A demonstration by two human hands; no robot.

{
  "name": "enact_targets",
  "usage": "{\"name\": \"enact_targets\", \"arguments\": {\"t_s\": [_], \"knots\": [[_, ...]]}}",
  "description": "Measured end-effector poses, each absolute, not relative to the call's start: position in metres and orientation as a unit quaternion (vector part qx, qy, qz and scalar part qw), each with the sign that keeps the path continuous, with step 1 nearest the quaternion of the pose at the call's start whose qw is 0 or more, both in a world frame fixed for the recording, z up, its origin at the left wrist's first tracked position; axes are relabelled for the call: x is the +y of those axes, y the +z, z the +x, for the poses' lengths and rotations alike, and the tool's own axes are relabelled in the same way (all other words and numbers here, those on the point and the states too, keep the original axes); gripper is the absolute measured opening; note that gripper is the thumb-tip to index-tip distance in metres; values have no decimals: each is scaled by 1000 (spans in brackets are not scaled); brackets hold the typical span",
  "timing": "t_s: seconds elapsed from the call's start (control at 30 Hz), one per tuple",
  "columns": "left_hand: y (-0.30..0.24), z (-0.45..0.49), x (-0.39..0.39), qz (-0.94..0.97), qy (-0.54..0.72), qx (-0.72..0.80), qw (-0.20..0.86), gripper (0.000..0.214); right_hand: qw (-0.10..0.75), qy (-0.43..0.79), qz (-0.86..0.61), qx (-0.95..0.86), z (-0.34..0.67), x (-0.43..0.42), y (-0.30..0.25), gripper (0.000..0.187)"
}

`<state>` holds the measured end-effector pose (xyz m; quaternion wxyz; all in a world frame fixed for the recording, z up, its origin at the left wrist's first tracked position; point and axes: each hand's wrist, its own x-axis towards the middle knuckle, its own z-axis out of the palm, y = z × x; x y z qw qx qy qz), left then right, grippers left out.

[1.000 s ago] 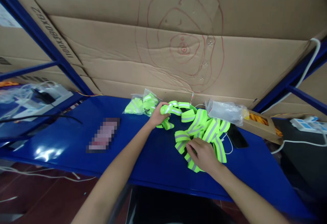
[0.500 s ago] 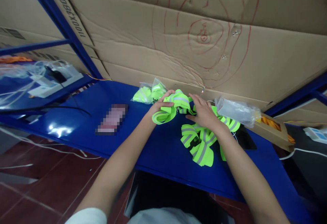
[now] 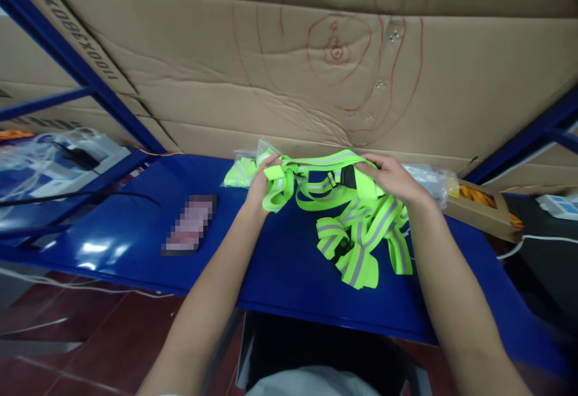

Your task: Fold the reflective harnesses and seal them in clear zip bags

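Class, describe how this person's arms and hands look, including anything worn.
The left hand and right hand are ungloved, with no ring discernible. The left forearm and right forearm are bare, without watch or bracelet showing. A pale grey garment shows at the bottom edge.

- Cardboard panel [image 3: 180, 53] with red rings [image 3: 336, 53], far
- White power strip [image 3: 111, 154], left
- Pixelated rectangle [image 3: 190, 225] on the counter [image 3: 289, 269], left
- Cardboard box [image 3: 481, 216] showing orange contents [image 3: 479, 195], far right

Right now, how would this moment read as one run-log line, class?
left hand: holds bunched reflective strap | right hand: holds strap beside black buckle | blue table: loose straps
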<state>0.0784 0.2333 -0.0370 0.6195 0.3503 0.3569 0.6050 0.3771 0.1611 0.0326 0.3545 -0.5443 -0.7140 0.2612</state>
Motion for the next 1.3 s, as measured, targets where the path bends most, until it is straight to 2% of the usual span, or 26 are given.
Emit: {"name": "enact_targets", "arguments": {"t_s": [0.07,0.2,0.33,0.47,0.53,0.6,0.67,0.77,0.83,0.93,1.1,1.17,1.3], "knots": [[-40,89,227,392,617,400,553,40,373,325,-523,-694,386,157,38,44],[-39,108,196,516,626,424,403,33,304,335,-524,-721,392,156,36,42],[-36,126,159,795,488,303,195,22,283,363,-501,-733,382,155,33,43],[-42,138,151,868,415,257,89,37,264,386,-468,-750,373,152,35,43],[-46,138,156,873,405,265,67,44,226,378,-480,-759,370,150,37,54],[-49,136,160,855,407,304,105,44,189,376,-469,-776,367,148,38,72],[-50,135,161,801,428,369,198,38,184,366,-455,-790,363,146,40,82],[-50,138,157,719,450,420,322,32,215,337,-457,-794,353,143,42,72],[-48,141,156,704,444,407,376,37,241,304,-457,-801,348,141,45,62],[-47,146,157,667,428,366,488,41,279,245,-437,-819,344,136,51,57],[-52,150,159,591,408,334,611,42,297,277,-429,-807,341,129,59,39],[-55,150,159,572,406,338,627,42,288,260,-452,-803,341,128,57,43],[-57,149,156,561,392,357,636,43,209,187,-509,-814,342,130,48,62]]}}
